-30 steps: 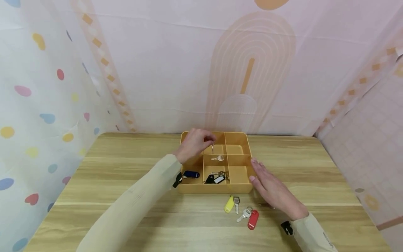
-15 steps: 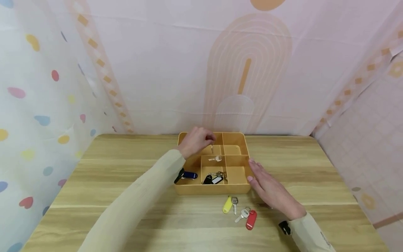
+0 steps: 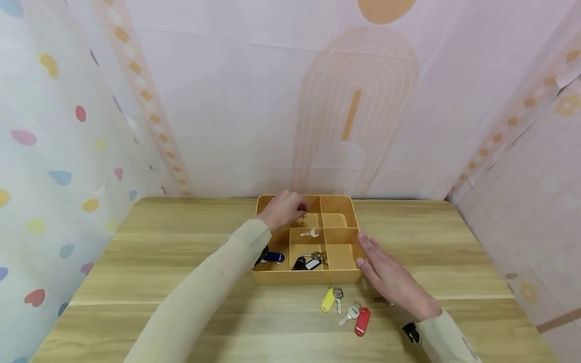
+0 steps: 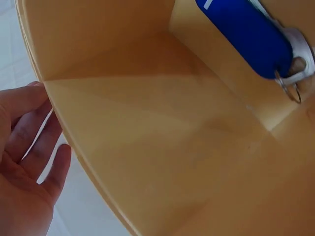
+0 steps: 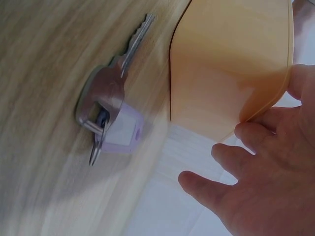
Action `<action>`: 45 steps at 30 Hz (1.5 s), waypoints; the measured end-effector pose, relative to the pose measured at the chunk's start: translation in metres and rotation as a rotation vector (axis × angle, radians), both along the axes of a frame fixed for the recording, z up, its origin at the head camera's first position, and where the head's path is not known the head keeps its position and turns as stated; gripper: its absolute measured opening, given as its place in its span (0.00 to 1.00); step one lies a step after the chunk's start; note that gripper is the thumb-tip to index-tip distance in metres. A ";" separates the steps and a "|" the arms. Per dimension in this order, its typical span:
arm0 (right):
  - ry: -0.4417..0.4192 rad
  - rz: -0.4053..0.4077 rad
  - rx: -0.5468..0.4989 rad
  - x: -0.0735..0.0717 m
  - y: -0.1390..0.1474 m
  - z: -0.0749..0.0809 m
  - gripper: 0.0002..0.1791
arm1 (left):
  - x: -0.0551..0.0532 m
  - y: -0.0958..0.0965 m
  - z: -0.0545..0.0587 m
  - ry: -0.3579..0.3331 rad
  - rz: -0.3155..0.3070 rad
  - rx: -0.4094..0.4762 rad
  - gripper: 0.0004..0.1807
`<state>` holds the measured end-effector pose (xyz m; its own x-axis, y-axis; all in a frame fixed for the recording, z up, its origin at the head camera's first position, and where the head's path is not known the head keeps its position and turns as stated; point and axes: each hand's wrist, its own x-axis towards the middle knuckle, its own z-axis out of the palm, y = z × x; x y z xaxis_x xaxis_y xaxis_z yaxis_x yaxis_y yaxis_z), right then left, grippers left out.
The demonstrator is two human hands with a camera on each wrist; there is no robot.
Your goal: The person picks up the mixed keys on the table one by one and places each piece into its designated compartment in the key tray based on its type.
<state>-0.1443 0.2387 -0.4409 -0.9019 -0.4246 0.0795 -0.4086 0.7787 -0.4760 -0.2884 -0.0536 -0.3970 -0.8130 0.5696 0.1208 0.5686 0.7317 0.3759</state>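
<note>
My left hand (image 3: 285, 209) reaches over the back of an orange divided box (image 3: 306, 278). Its fingertips pinch a small metal key (image 3: 303, 218) that hangs in the back middle compartment; what else is on it is too small to tell. The thumb and fingers of my right hand (image 3: 392, 277) are extended, resting against the box's right wall. In the front middle compartment lie keys with a black tag (image 3: 299, 263) and a white-labelled tag (image 3: 313, 264), and a pale key (image 3: 310, 233) by the divider. A blue key tag (image 4: 248, 37) with its ring is in the front left compartment.
In front of the box, a yellow-tagged key (image 3: 338, 301) and a red-tagged key (image 3: 349, 314) lie on the wooden table (image 3: 254, 327). Beneath my right hand is a key (image 5: 106, 93) with a pale purple tag (image 5: 123, 129). A patterned curtain (image 3: 236, 116) stands behind.
My left hand has lowered slightly, and the dangling key sits a little deeper in the back middle compartment. The right hand keeps its place at the box wall. The head view shifts slightly.
</note>
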 end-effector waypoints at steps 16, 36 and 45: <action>-0.010 0.002 -0.004 -0.004 0.007 0.004 0.36 | 0.028 -0.016 0.026 -0.097 0.033 -0.129 0.45; 0.003 -0.017 -0.020 -0.004 0.011 0.002 0.36 | 0.100 -0.080 -0.021 -0.032 0.157 -0.082 0.54; -0.016 -0.011 -0.050 -0.005 0.003 0.003 0.36 | 0.109 -0.090 -0.031 -0.031 0.169 -0.129 0.54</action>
<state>-0.1497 0.2419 -0.4381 -0.9080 -0.4101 0.0858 -0.3918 0.7583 -0.5211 -0.1789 -0.1435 -0.4276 -0.9006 0.4336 0.0295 0.4231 0.8590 0.2882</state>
